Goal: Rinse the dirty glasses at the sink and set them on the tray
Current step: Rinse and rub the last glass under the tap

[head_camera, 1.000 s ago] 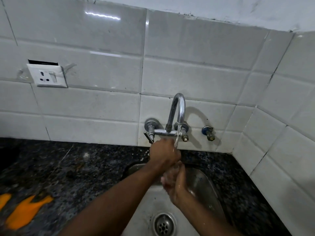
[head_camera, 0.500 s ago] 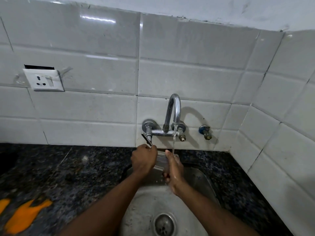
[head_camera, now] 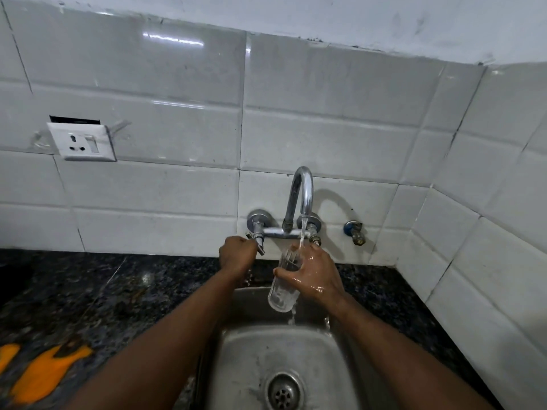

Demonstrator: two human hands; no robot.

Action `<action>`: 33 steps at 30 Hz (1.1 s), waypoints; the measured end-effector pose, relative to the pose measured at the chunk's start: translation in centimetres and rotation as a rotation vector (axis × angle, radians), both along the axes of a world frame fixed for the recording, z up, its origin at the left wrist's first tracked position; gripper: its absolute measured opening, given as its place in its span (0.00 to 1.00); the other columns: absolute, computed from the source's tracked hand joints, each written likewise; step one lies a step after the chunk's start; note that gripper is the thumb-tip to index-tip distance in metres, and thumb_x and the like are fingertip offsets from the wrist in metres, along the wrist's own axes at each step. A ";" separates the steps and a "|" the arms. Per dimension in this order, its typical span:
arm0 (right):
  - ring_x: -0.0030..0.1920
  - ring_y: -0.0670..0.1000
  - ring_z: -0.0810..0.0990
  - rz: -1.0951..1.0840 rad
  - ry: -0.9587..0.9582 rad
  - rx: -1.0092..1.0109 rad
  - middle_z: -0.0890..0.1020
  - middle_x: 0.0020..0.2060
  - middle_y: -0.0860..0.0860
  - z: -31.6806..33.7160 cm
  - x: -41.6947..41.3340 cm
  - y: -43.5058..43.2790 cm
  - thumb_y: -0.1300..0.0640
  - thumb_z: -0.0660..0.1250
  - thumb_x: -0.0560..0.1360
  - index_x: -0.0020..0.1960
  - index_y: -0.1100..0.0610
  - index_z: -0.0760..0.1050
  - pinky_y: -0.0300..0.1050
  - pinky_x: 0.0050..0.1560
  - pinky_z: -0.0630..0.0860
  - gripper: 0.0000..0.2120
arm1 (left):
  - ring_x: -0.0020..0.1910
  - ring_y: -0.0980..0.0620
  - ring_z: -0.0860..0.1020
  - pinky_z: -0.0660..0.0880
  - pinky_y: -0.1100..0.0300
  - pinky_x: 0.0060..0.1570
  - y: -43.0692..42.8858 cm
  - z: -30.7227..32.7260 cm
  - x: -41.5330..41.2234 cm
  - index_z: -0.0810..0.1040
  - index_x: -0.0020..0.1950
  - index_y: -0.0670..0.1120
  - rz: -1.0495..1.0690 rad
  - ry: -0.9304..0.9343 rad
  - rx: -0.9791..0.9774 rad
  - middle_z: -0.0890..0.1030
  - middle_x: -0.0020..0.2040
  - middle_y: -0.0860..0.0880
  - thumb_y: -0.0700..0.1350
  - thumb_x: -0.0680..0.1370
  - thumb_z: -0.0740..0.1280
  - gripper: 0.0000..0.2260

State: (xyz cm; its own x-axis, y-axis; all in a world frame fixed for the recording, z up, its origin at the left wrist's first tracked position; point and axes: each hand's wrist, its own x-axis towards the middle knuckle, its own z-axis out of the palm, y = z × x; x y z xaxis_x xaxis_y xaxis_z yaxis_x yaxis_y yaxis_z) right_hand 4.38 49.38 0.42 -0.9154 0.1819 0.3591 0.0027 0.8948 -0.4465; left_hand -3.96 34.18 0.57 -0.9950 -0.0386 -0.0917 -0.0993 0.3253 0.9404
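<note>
A clear drinking glass point(head_camera: 281, 294) is held nearly upright under the chrome tap point(head_camera: 302, 196), its mouth up beneath the running stream. My right hand point(head_camera: 315, 275), wet, grips the glass around its upper half. My left hand point(head_camera: 236, 255) is closed on the tap's left handle point(head_camera: 257, 238). Water spills past the glass into the steel sink point(head_camera: 254, 353). No tray is in view.
Dark speckled counter point(head_camera: 88, 300) surrounds the sink, with orange patches point(head_camera: 44, 374) at the lower left. A white wall socket point(head_camera: 81, 142) sits on the tiled wall at left. A blue-capped valve point(head_camera: 355, 232) sticks out right of the tap. The drain point(head_camera: 284, 392) is in the basin's middle.
Both hands were together on the glass under the stream. The left hand has moved off to the tap handle, and the right hand now holds the glass alone, raised upright under the water.
</note>
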 end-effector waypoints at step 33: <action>0.62 0.53 0.76 0.007 0.011 0.095 0.76 0.66 0.52 1.9 0.9 0.4 0.38 0.73 0.66 0.69 0.51 0.72 0.49 0.60 0.76 0.35 | 0.37 0.49 0.74 0.65 0.61 0.30 2.1 2.2 0.6 0.78 0.47 0.43 -0.179 0.302 -0.429 0.78 0.40 0.47 0.43 0.77 0.64 0.05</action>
State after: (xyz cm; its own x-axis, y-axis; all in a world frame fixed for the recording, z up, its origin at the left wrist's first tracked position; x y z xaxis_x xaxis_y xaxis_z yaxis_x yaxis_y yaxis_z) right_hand 5.29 49.76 2.34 -0.9124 0.1405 0.3843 -0.0079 0.9330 -0.3599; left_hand -3.40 36.27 2.78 -0.9692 0.1624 0.1852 0.2461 0.6724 0.6981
